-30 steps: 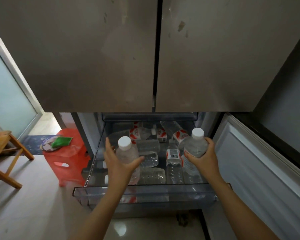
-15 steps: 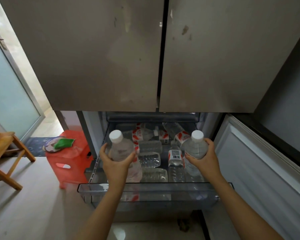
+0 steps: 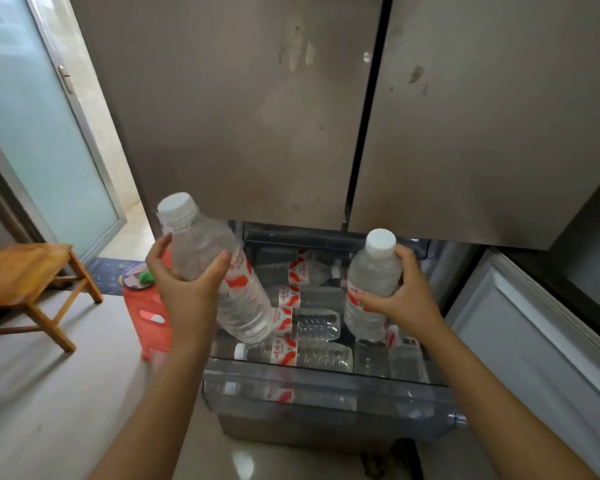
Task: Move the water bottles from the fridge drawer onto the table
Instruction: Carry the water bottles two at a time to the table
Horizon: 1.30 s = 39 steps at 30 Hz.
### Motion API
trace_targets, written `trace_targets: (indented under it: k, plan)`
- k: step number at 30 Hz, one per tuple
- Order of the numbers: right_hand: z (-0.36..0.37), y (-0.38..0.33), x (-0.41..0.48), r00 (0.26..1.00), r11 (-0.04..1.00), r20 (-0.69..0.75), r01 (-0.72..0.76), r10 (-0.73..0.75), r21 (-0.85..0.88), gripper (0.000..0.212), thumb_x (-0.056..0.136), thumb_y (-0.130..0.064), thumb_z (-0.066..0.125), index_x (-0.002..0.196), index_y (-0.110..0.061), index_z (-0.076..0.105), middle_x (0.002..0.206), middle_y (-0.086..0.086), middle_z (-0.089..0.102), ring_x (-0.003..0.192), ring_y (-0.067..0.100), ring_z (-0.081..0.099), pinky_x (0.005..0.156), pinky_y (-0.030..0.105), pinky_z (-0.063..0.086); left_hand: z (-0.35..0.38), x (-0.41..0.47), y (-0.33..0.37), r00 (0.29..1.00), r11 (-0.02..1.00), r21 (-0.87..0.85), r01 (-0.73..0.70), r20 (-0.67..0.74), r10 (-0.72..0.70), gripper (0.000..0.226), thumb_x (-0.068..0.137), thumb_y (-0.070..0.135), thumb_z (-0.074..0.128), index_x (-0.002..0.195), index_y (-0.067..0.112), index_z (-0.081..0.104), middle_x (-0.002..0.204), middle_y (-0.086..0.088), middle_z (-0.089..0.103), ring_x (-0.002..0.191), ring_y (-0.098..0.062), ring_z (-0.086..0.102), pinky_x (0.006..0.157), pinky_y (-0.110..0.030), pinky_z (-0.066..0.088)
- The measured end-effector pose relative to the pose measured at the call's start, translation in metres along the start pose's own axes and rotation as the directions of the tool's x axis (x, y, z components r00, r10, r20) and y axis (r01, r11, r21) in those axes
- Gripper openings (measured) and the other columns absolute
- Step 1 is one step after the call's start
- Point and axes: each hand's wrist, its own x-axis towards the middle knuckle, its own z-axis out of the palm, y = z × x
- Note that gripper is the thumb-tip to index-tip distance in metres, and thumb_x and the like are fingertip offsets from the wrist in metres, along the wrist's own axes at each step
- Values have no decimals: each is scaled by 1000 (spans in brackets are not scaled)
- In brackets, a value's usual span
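My left hand [image 3: 184, 289] grips a clear water bottle [image 3: 219, 268] with a white cap and a red-and-white label, tilted to the left above the drawer's left side. A second, upright bottle [image 3: 373, 282] of the same kind is held by my right hand [image 3: 404, 296] over the drawer's right side. Below both, the pulled-out clear fridge drawer [image 3: 326, 396] holds several more bottles [image 3: 302, 353] lying on their sides.
The closed fridge doors [image 3: 291, 116] hang above the drawer. A red plastic stool [image 3: 146, 317] stands left of the drawer, and a wooden stool [image 3: 25, 278] is farther left. A frosted glass door [image 3: 39, 133] is at the far left. An open white drawer front [image 3: 534, 341] is at the right.
Both hands have lifted their bottles higher out of the drawer. The left bottle rose more and now tilts to the left. The view has shifted to the left.
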Motion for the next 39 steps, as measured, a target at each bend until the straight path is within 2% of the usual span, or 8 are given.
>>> trace_targets:
  k: [4,10,16,19,24,30,33,39]
  plan:
    - [16,-31,4,994,993,91,49,-59,109,71,63,-11,81,106,-45,36,109,-23,46,98,-4,51,74,12,47,-27,8,17,997,997,-44,57,-49,-59,64,68,39,69,125,24,42,121,-3,55,105,-21,60,86,-37,52]
    - [45,-52,-5,991,956,128,9,-48,292,66,64,0,77,102,-39,41,103,-17,51,92,1,57,63,9,50,-79,15,17,945,941,-116,319,117,-306,80,50,55,80,114,16,53,98,-6,65,82,-21,67,73,-40,55]
    - [85,-59,-28,954,960,297,-118,38,255,66,66,-4,77,107,-37,36,105,-18,48,95,3,54,67,14,52,-121,-15,2,933,935,22,353,-87,-350,67,51,37,78,112,17,58,107,-13,65,91,-31,65,78,-42,52]
    - [92,-60,-35,946,952,320,-141,49,271,64,67,-3,76,107,-37,38,104,-17,50,94,5,56,65,14,53,-139,-23,1,914,923,-29,383,-134,-383,26,79,22,64,104,20,59,100,-11,67,85,-27,66,68,-35,51]
    - [97,-52,-64,898,963,436,-167,60,212,75,65,-10,79,117,-36,32,116,-7,51,107,16,55,86,35,52,-162,-64,7,910,930,12,368,-210,-357,11,84,19,61,95,20,61,86,-5,69,70,-18,69,61,-30,52]
    - [86,-39,-105,840,959,542,-170,22,225,75,65,-9,79,119,-31,32,114,-8,49,108,16,52,91,38,49,-187,-151,19,857,928,6,372,-386,-341,22,83,22,62,104,17,57,96,-10,66,84,-27,65,68,-35,51]
    - [82,-26,-133,808,963,589,-179,26,202,75,64,-9,80,118,-31,33,113,-9,51,109,18,53,90,39,49,-203,-197,20,821,919,-28,393,-440,-364,12,83,21,62,95,20,60,94,-10,67,83,-27,65,70,-37,51]
    - [99,-20,-199,639,993,769,-79,-15,86,76,61,-20,84,119,-32,37,118,-2,53,108,16,55,96,42,48,-251,-291,33,712,910,-60,409,-603,-360,29,80,24,66,105,10,61,96,-19,68,81,-33,67,80,-47,53]
